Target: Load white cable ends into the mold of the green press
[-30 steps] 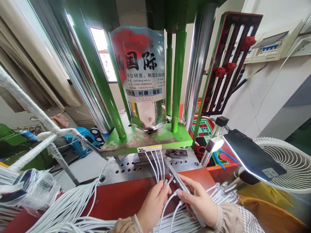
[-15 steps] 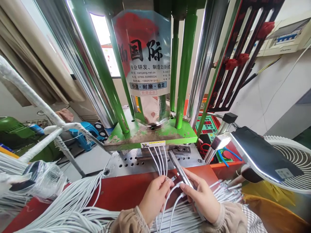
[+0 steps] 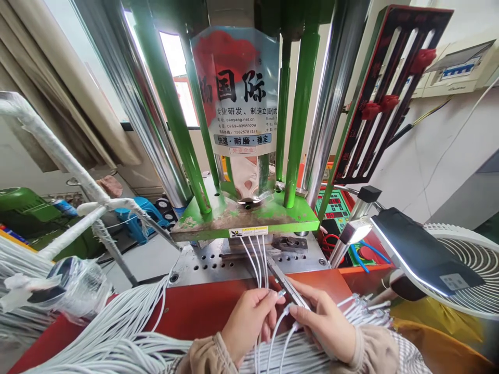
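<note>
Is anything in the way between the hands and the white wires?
Nothing visible is. The left hand already pinches a white cable end, and the right hand touches a cable end at its fingertips while resting on a thin metal strip. Four more white cables run under the green press plate.

The left hand (image 3: 249, 322) pinches a white cable end (image 3: 281, 294) over the red tabletop (image 3: 195, 311). Just beside it, the right hand (image 3: 327, 324) holds a metal bar (image 3: 290, 285) and two more cable ends (image 3: 290, 318). Four cables (image 3: 257, 259) run from under the green press plate (image 3: 245, 221). A cable bundle (image 3: 117, 332) lies on the left; a lamp (image 3: 421, 254) and a fan (image 3: 468, 275) stand on the right.
</note>
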